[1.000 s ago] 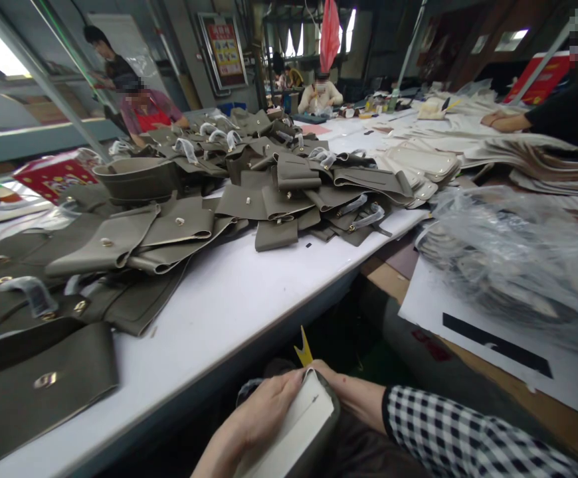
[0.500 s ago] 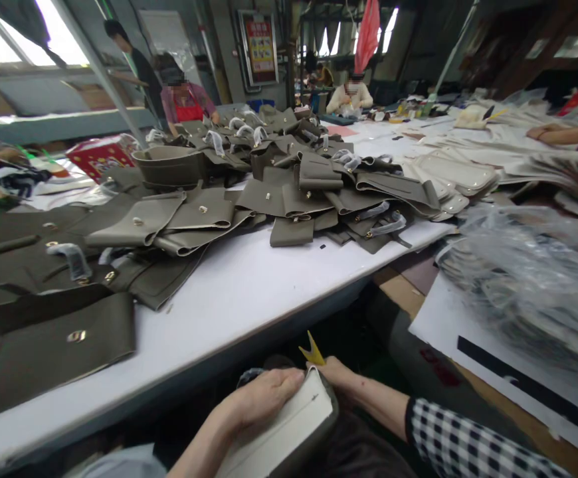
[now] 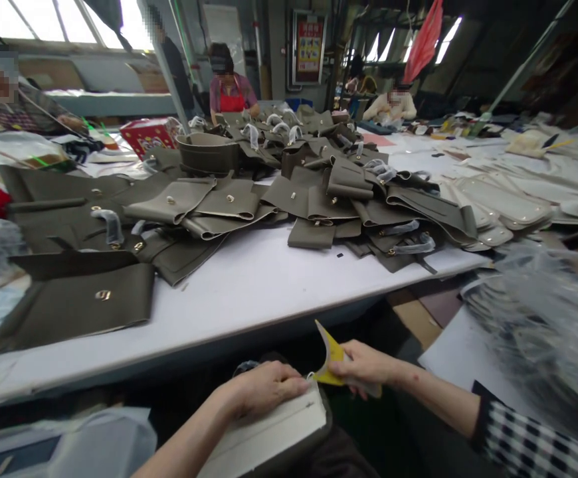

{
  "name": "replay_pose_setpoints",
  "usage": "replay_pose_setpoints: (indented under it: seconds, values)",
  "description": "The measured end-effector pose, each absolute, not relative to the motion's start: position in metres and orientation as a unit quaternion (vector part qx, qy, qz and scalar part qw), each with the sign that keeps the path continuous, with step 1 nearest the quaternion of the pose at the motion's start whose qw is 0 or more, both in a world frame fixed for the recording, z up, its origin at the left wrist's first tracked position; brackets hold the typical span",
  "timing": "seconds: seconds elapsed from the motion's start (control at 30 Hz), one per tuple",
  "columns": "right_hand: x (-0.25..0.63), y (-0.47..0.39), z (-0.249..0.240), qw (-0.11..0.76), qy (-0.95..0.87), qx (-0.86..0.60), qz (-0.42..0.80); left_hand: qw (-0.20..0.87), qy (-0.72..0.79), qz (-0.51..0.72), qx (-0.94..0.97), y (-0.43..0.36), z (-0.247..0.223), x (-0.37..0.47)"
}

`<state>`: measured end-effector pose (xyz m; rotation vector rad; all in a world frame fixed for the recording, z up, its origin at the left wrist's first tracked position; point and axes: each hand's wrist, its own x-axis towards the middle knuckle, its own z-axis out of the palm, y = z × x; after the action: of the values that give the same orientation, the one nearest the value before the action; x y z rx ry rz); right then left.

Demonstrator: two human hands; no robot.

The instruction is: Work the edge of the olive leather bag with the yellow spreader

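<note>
Beyond the left hand (image 3: 259,392), a white table (image 3: 249,292) carries heaped olive leather pieces (image 3: 319,192); one flat piece (image 3: 77,309) lies up-left of it, cream panels (image 3: 498,206) far right.
</note>
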<state>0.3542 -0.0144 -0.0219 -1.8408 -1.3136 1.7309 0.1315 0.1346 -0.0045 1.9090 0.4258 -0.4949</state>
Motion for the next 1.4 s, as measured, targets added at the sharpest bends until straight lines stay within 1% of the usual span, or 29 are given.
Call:
replay_pose_setpoints:
  seconds: [0.1, 0.2, 0.33, 0.47, 0.73, 0.93, 1.4]
  values:
    - [0.362, 0.004, -0.012, 0.128, -0.562, -0.689, 0.44, 0.545, 0.184, -0.173, 0.799, 0.133, -0.008, 0.132]
    - [0.366, 0.017, -0.002, 0.093, -0.675, -0.657, 0.321, 0.566, 0.216, -0.147, 0.782, 0.131, -0.008, 0.132]
    - [0.362, 0.033, 0.004, 0.047, -0.777, -0.58, 0.241, 0.584, 0.315, -0.116, 0.739, 0.128, -0.01, 0.129]
    - [0.357, 0.047, 0.001, 0.024, -0.822, -0.537, 0.186, 0.553, 0.313, -0.095, 0.766, 0.127, -0.004, 0.129]
    - [0.357, 0.054, 0.0, 0.002, -0.852, -0.504, 0.14, 0.553, 0.244, -0.091, 0.791, 0.126, 0.016, 0.133]
    - [0.355, 0.052, -0.001, -0.008, -0.855, -0.501, 0.131, 0.542, 0.239, -0.093, 0.8, 0.126, 0.014, 0.134]
    - [0.343, 0.045, 0.006, -0.084, -0.835, -0.525, 0.14, 0.497, 0.215, -0.08, 0.837, 0.121, 0.009, 0.131]
